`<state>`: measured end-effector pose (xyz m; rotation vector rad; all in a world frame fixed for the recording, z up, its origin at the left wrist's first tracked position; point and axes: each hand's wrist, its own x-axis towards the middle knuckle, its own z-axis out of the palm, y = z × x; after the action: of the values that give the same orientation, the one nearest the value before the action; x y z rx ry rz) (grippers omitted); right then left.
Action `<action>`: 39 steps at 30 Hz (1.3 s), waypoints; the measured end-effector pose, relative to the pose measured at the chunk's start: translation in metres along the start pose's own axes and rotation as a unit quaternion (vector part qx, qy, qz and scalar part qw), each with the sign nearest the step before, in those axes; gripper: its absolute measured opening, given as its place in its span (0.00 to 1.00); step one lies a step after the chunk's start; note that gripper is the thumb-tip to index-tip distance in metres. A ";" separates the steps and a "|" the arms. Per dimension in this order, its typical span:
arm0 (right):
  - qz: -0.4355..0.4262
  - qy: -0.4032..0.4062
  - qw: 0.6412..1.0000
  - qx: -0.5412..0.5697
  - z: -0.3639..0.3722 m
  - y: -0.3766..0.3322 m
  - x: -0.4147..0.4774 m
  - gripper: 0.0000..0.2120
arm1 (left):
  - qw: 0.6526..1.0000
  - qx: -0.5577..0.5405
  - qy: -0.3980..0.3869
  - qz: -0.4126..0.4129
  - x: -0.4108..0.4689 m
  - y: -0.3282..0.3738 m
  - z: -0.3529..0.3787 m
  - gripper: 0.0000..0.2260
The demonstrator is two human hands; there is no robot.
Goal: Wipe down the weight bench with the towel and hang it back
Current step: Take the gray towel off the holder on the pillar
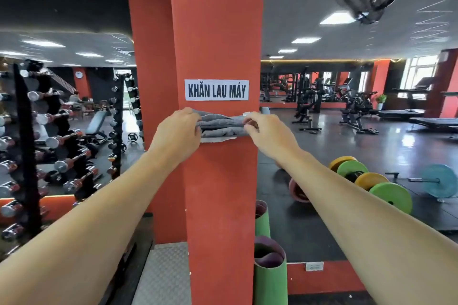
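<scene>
A grey towel (221, 124) lies bunched in horizontal folds against the front of a red pillar (218, 32), just under a white paper sign (216, 90) with black letters. My left hand (177, 131) grips the towel's left end. My right hand (265, 135) pinches its right end. Both arms reach straight out at chest height. A thin pale strip shows under the towel; whatever carries the towel is hidden. A black weight bench (98, 122) stands far back on the left, seen in a mirror.
A dumbbell rack (29, 146) fills the left side. Rolled green and purple mats (270, 270) stand at the pillar's right foot. Coloured weight plates (371, 181) and a barbell lie on the dark floor to the right. Machines stand farther back.
</scene>
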<state>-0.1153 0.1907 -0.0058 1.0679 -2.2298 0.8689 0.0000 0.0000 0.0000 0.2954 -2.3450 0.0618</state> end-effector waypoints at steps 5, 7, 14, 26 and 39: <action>0.024 -0.013 0.996 -0.082 0.031 0.017 0.048 0.11 | 0.999 0.010 -0.045 0.017 0.049 -0.027 0.035 0.12; 0.032 -0.014 0.994 -0.103 0.043 0.026 0.067 0.13 | 0.997 0.023 -0.069 0.024 0.066 -0.037 0.052 0.13; 0.014 -0.081 0.974 -0.212 0.073 0.050 0.096 0.10 | 0.992 -0.055 -0.107 0.027 0.100 -0.066 0.096 0.15; 0.022 0.146 0.975 -0.167 0.031 0.041 0.088 0.10 | 0.984 -0.098 0.122 0.086 0.130 -0.026 0.059 0.15; 0.210 -0.001 0.973 -0.094 -0.096 0.094 -0.104 0.25 | 0.832 -0.314 -0.359 0.284 0.083 0.115 0.089 0.36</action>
<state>-0.1171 0.3565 -0.0428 0.5173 -2.5261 0.7980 -0.1450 0.0840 -0.0003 -0.8558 -2.9253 -0.6274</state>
